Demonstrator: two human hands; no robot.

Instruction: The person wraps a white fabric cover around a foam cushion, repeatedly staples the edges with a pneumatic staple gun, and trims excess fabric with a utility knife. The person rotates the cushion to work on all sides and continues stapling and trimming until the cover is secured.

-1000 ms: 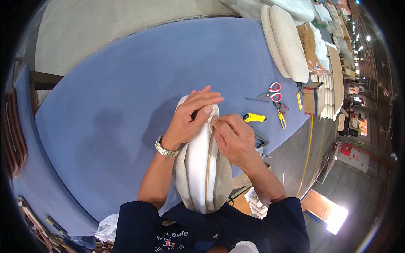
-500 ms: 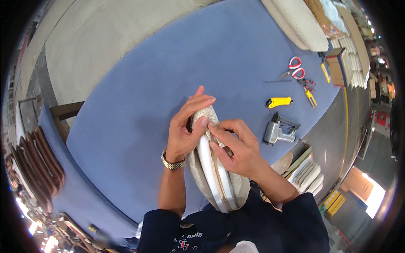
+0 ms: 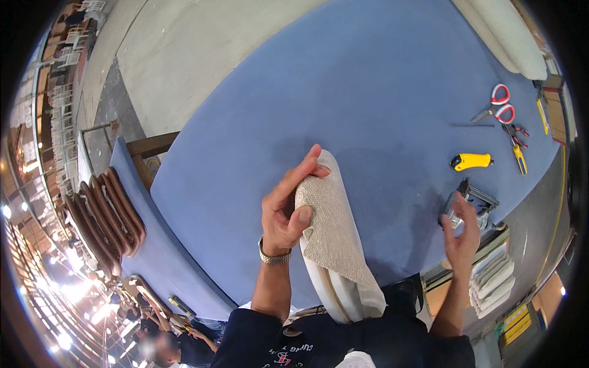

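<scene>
My left hand (image 3: 284,219) grips the upper end of a padded upholstery piece (image 3: 334,224), thumb on one side and fingers over the edge. Beige woven fabric covers its upper part. Lower down, a white layer and a wooden edge (image 3: 328,283) show below the loose fabric, and its bottom end rests near my body. Off to the right, my right hand (image 3: 461,242) is held over a staple gun (image 3: 485,211), thumb and fingers apart. It partly hides the tool; whether they touch I cannot tell.
On the blue table (image 3: 392,80) lie a yellow-handled cutter (image 3: 472,161), red-and-white scissors (image 3: 502,104), pliers (image 3: 518,138) and a yellow knife (image 3: 542,115). A beige cushion (image 3: 500,37) lies far right. Brown padded pieces (image 3: 110,208) stand at left; a co-worker (image 3: 165,348) is at lower left.
My right hand has let go of the fabric and moved right to the staple gun. The fabric now hangs over the piece's side. The view has shifted left.
</scene>
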